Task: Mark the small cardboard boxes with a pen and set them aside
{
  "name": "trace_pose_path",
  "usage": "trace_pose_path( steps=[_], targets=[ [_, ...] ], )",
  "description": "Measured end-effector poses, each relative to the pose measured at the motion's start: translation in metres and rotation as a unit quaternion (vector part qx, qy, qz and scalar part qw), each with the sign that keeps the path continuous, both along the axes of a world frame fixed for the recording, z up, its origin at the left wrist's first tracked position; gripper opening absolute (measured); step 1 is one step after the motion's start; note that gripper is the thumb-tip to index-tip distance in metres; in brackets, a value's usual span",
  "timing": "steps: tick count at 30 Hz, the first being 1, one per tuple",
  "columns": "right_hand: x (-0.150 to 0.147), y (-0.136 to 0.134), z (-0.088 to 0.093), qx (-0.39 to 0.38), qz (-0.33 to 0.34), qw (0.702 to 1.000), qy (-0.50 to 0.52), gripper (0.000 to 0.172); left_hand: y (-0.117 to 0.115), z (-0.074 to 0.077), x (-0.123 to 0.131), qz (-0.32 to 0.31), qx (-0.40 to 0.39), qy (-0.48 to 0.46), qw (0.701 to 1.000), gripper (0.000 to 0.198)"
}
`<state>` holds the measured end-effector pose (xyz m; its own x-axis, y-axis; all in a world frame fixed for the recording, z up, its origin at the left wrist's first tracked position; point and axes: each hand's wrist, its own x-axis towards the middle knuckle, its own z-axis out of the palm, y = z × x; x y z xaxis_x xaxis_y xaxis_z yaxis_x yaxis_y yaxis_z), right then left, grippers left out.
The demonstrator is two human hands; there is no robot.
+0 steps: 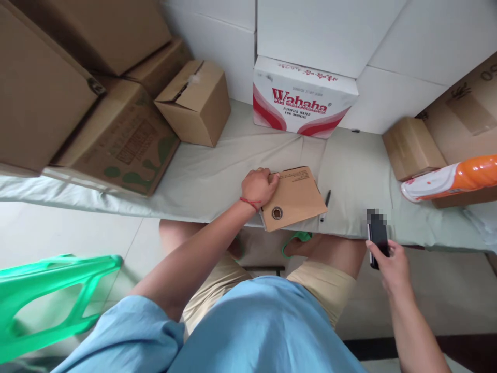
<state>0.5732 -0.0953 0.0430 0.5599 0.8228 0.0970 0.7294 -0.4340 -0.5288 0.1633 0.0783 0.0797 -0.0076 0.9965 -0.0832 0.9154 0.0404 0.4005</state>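
Observation:
A flat brown cardboard package (295,198) with a round clasp lies at the near edge of a cloth-covered surface (217,171). My left hand (258,187) rests on its left corner, fingers curled over the edge. My right hand (390,267) holds a black phone (378,235) upright just off the surface's near edge, to the right of the package. A black pen (326,199) lies beside the package's right edge.
Brown cartons (116,134) are stacked at the left, with a small one (196,101) behind. A white and red Wahaha box (301,98) stands at the back. More cartons (411,147) and an orange and white packet (452,181) sit at right. A green plastic stool (50,295) is at lower left.

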Motion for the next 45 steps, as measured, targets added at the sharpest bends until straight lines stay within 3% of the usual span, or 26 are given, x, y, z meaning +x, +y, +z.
trace_pose_path(
  steps=[3, 8, 13, 17, 45],
  targets=[
    [-0.063, -0.019, 0.016, 0.035, 0.030, 0.995, 0.089, 0.074, 0.000, 0.000, 0.001, 0.001, 0.001, -0.003, 1.000, 0.048],
    [-0.181, -0.023, 0.038, 0.158, 0.185, 0.968, 0.066, 0.072, 0.000, 0.000, 0.001, 0.001, 0.006, -0.003, 1.000, 0.048],
    [-0.239, -0.013, 0.037, 0.187, 0.255, 0.947, 0.051, 0.070, 0.000, -0.001, 0.000, 0.002, 0.009, -0.006, 1.000, 0.048],
    [-0.250, -0.015, 0.035, 0.185, 0.266, 0.945, 0.047, 0.073, 0.001, -0.002, 0.002, 0.006, 0.011, -0.009, 1.000, 0.047],
    [-0.253, -0.025, 0.036, 0.168, 0.278, 0.945, 0.041, 0.077, 0.000, 0.001, 0.002, 0.009, 0.007, 0.007, 1.000, 0.044]
  ],
)
